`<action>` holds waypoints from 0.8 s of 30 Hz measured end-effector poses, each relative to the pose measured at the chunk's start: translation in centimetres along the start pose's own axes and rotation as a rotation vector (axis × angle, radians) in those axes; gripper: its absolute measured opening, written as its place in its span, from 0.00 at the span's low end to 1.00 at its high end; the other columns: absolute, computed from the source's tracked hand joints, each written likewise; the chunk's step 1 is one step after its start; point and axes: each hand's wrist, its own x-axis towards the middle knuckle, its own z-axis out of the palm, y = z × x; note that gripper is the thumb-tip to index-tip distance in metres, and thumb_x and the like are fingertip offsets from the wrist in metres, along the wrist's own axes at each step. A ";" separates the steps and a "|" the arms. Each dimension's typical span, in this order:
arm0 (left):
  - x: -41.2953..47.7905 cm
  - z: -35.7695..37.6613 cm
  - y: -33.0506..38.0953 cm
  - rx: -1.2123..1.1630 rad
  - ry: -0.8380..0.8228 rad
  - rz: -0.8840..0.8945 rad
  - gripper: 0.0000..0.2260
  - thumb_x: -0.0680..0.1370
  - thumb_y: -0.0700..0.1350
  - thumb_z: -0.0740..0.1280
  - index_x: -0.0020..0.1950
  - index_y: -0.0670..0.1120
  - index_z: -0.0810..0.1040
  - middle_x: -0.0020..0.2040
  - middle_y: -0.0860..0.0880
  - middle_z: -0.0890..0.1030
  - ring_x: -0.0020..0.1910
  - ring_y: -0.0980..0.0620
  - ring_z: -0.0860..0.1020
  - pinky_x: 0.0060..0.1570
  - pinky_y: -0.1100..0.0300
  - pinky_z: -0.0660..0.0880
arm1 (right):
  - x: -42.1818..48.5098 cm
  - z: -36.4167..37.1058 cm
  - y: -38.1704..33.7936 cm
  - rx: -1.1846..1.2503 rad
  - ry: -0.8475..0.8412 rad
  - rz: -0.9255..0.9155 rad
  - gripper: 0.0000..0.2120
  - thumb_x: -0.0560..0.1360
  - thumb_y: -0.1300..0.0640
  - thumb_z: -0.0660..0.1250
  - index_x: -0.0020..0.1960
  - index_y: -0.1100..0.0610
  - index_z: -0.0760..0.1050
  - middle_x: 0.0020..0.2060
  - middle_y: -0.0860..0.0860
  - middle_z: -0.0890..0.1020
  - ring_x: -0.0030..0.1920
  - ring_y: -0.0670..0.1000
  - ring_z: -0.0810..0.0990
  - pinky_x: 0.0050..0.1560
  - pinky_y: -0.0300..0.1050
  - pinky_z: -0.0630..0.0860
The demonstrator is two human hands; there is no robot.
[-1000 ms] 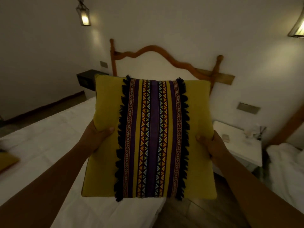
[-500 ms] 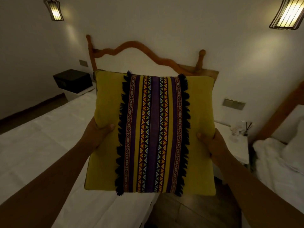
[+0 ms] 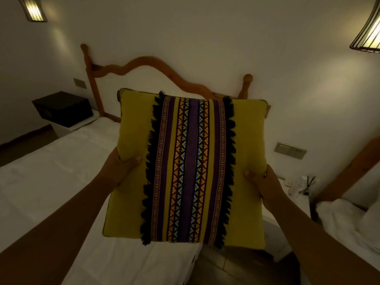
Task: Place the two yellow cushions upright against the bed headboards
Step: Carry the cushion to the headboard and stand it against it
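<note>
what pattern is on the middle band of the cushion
Purple stripes with orange-and-blue geometric diamonds, edged in dark fringe, on the yellow cushion; head view.

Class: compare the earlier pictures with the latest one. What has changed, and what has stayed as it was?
The view has come nearer the wooden headboard, which now looms larger behind the yellow cushion. The flat yellow item on the bed's left edge is gone from sight. Unchanged: left hand and right hand still grip the cushion's sides.

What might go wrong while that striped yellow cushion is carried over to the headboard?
The yellow cushion is pinched only at its side edges by the left hand and right hand, so it may sag or slip. It also blocks the view of the white bed below the wooden headboard, making upright placement harder to judge. The room is dim.
</note>
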 end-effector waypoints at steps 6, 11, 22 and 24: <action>5.9 3.5 0.3 -0.009 -0.033 -0.027 0.28 0.73 0.48 0.75 0.71 0.54 0.71 0.61 0.47 0.81 0.56 0.44 0.82 0.52 0.43 0.81 | 6.2 -1.4 0.1 0.025 0.011 0.047 0.39 0.58 0.44 0.81 0.65 0.48 0.70 0.59 0.52 0.81 0.54 0.57 0.83 0.50 0.61 0.83; 9.7 6.7 -1.0 0.030 -0.076 -0.052 0.30 0.72 0.51 0.75 0.72 0.56 0.69 0.61 0.49 0.81 0.55 0.46 0.82 0.47 0.48 0.82 | 12.2 -2.8 1.1 -0.040 0.017 0.070 0.43 0.63 0.45 0.79 0.72 0.52 0.65 0.58 0.52 0.79 0.53 0.57 0.83 0.48 0.58 0.83; 19.5 16.8 -1.8 0.038 -0.059 -0.156 0.30 0.72 0.51 0.75 0.73 0.53 0.69 0.61 0.47 0.81 0.56 0.44 0.82 0.54 0.40 0.80 | 27.6 -7.0 3.0 -0.056 -0.079 0.138 0.32 0.64 0.45 0.78 0.65 0.54 0.75 0.53 0.54 0.84 0.47 0.56 0.86 0.37 0.49 0.83; 20.6 17.7 -1.4 0.052 -0.067 -0.163 0.32 0.69 0.53 0.75 0.72 0.53 0.70 0.60 0.49 0.82 0.54 0.46 0.83 0.52 0.44 0.81 | 29.4 -7.1 3.7 -0.056 -0.101 0.149 0.32 0.67 0.46 0.78 0.67 0.54 0.74 0.55 0.55 0.83 0.50 0.58 0.85 0.45 0.57 0.84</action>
